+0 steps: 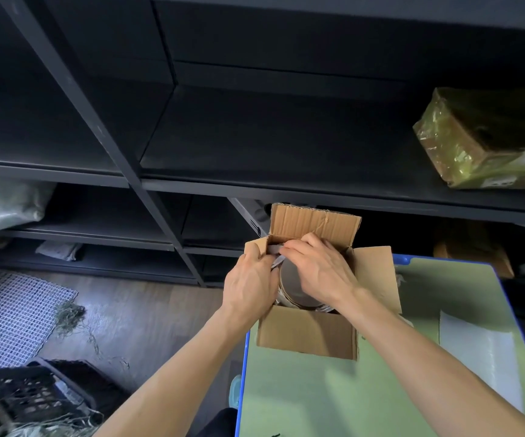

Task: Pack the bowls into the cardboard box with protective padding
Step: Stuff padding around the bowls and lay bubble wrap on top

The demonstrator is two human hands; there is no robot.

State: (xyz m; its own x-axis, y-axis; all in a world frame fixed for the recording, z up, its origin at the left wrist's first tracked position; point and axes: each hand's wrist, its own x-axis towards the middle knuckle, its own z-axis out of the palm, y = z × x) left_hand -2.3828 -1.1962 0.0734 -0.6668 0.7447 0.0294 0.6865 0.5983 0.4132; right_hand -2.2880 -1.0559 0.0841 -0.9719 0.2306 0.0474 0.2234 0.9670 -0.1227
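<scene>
Bowls (299, 287) in, sealing left to do
Left hand (250, 285) and right hand (321, 269) are pinching padding (275, 249) into the cardboard box (308, 335).

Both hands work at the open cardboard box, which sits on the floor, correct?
No. The head view shows the cardboard box on the green table, not the floor. The left hand grips its flap; the right hand pinches grey padding.

Tall black metal shelving (254, 137) fills the dim room's far side. A white plastic grid mat (12, 310) lies on the grey-brown wood-plank floor (147, 326).
</scene>
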